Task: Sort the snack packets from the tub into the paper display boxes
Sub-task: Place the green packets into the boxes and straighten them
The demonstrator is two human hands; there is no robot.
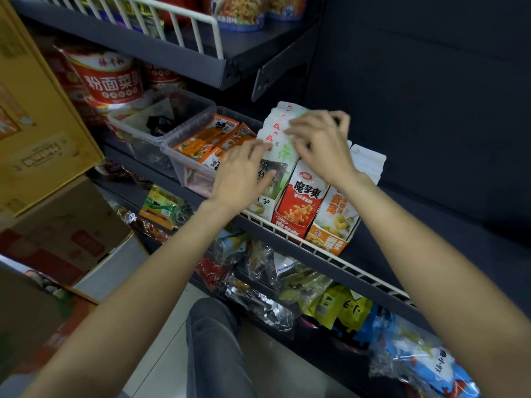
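while the left grip [241, 170] lies flat on them, the right grip [319, 139] pinches the white packets [283, 133]

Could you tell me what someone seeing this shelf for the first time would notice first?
Most likely the two hands at the centre: the left hand and right hand both handle a stack of white snack packets standing in a paper display box on the middle shelf. Just right of it, a red display box stands out, and to the left a clear tub holds orange packets.
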